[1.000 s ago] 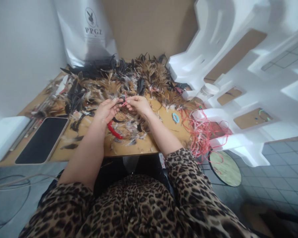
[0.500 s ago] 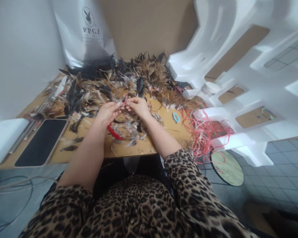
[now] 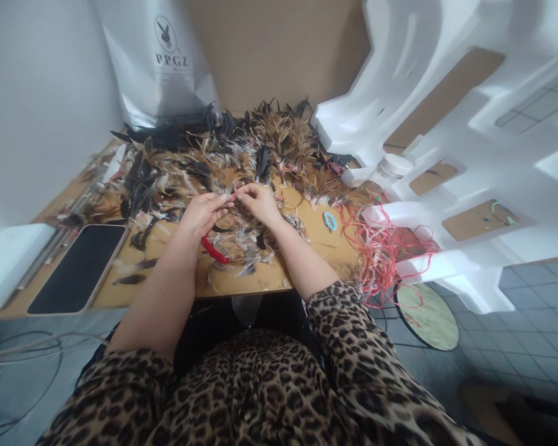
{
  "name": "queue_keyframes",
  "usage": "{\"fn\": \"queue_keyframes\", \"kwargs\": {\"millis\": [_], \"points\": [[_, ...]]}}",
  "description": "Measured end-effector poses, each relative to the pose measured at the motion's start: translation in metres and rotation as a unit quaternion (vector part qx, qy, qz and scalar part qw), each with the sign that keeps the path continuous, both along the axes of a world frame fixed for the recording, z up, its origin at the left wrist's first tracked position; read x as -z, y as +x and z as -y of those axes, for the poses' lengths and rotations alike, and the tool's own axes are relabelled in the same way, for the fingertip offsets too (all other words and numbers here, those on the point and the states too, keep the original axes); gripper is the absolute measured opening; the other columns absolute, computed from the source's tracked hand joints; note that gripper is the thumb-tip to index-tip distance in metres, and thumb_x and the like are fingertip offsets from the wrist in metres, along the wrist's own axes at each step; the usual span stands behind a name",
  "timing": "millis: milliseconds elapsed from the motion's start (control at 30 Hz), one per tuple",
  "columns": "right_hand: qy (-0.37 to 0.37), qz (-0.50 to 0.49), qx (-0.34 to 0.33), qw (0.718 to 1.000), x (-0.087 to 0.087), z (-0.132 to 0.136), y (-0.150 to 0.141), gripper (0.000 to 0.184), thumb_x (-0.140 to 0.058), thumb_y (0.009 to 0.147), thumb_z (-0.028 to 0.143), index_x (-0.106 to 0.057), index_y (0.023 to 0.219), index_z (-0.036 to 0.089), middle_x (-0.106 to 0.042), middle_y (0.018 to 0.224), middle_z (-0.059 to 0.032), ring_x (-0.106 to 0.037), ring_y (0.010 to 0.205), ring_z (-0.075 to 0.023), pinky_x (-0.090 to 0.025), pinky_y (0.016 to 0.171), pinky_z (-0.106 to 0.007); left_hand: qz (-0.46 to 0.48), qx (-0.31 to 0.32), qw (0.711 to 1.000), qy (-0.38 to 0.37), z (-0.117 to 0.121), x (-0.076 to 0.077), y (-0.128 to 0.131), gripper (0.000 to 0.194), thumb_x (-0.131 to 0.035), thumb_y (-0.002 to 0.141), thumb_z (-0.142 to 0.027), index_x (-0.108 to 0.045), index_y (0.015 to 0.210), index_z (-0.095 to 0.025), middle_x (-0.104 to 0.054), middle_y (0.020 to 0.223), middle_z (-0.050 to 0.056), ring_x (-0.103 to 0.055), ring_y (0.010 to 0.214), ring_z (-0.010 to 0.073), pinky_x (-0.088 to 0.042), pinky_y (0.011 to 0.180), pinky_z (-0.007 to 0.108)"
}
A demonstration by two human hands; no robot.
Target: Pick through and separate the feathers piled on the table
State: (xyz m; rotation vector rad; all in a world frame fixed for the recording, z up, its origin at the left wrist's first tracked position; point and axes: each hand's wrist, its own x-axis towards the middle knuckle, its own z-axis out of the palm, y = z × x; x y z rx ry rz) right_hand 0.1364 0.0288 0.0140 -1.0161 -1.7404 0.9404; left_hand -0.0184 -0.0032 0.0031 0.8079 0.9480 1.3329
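My left hand (image 3: pixel 204 212) is pinched at the fingertips just above the table, on something small and pale that I cannot make out. Its fingertips almost meet those of my right hand (image 3: pixel 259 201), whose thumb and forefinger are closed on a bit of red string (image 3: pixel 234 195). Loose brown, black and white feathers (image 3: pixel 248 240) lie under and around both hands. Near my left wrist, a curved red band (image 3: pixel 214 250) rests among them. Behind the hands spreads a thick pile of brown and black feathers (image 3: pixel 283 133).
A phone (image 3: pixel 79 267) lies at the left beside a white box (image 3: pixel 13 263). To the right are a blue coiled ring (image 3: pixel 330 220), a tangle of red string (image 3: pixel 381 251), a lidded jar (image 3: pixel 393 166) and large white foam (image 3: pixel 474 136). A silver bag (image 3: pixel 162 74) stands behind.
The red strand that stood up above the fingertips no longer shows there; only a short red bit is visible between them. Both hands stay almost in place.
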Motion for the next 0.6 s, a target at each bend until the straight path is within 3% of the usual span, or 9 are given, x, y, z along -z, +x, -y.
{"fn": "queue_keyframes", "kwargs": {"millis": [167,233,433,600], "points": [[0.070,0.011,0.085,0.994,0.0008,0.0013,0.0010,0.015,-0.061,0.071,0.027,-0.062,0.079,0.014,-0.059,0.080,-0.0014,-0.050,0.069,-0.0095,-0.043,0.070,-0.023,0.007,-0.032,0.999,0.001,-0.0004,-0.0007,0.0030,0.008,-0.072,0.064,-0.015,-0.068,0.069,-0.011,-0.070,0.075,0.008,-0.064,0.067,0.0090,-0.046,0.056,0.014],[0.082,0.022,0.088,0.992,0.0003,0.0025,0.0008,0.014,-0.061,0.071,0.028,-0.063,0.075,0.014,-0.058,0.079,-0.0019,-0.051,0.072,-0.0105,-0.043,0.074,-0.024,0.012,-0.037,0.999,0.007,-0.0008,-0.0002,0.0037,0.007,-0.072,0.064,-0.015,-0.068,0.068,-0.010,-0.070,0.075,0.008,-0.064,0.067,0.0089,-0.046,0.057,0.014],[0.017,0.003,0.050,0.999,0.0054,-0.0003,-0.0037,0.019,-0.062,0.070,0.031,-0.066,0.078,0.015,-0.062,0.080,-0.0019,-0.055,0.075,-0.0109,-0.044,0.076,-0.025,0.009,-0.021,1.000,0.015,-0.0008,0.0018,0.0049,0.012,-0.074,0.062,-0.017,-0.068,0.069,-0.010,-0.068,0.069,0.007,-0.063,0.066,0.0088,-0.046,0.058,0.015],[-0.042,-0.038,0.027,0.998,0.0069,-0.0031,-0.0043,0.019,-0.062,0.069,0.029,-0.066,0.078,0.013,-0.063,0.074,-0.0003,-0.054,0.068,-0.0083,-0.044,0.071,-0.022,0.002,-0.010,1.000,0.018,-0.0006,0.0031,0.0042,0.013,-0.075,0.062,-0.020,-0.068,0.068,-0.011,-0.069,0.071,0.007,-0.064,0.068,0.0094,-0.047,0.060,0.015]]}}
